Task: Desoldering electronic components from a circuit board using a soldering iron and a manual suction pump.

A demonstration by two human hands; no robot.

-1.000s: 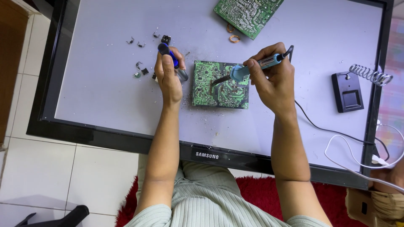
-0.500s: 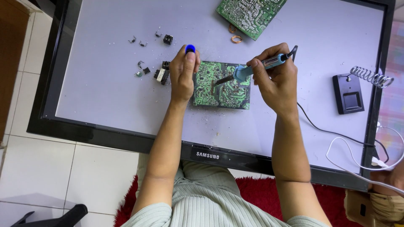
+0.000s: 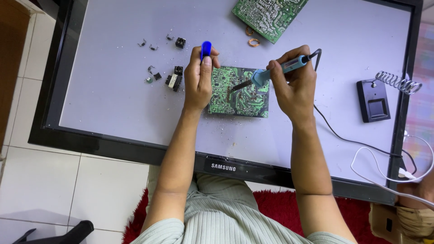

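Observation:
A small green circuit board lies on the pale screen of a flat television laid face up. My right hand grips a blue-handled soldering iron, its dark tip touching the board's middle. My left hand holds a blue-topped tool upright at the board's left edge, the thumb resting on its top; the tool's lower end is hidden by the hand.
Several small loose components lie left of the board. A larger green circuit board and copper coils sit at the back. A black soldering stand with a spring holder is at the right; cables trail off right.
My left hand has moved right from the loose components to the board's left edge and turned the blue tool upright. The soldering iron stays on the board.

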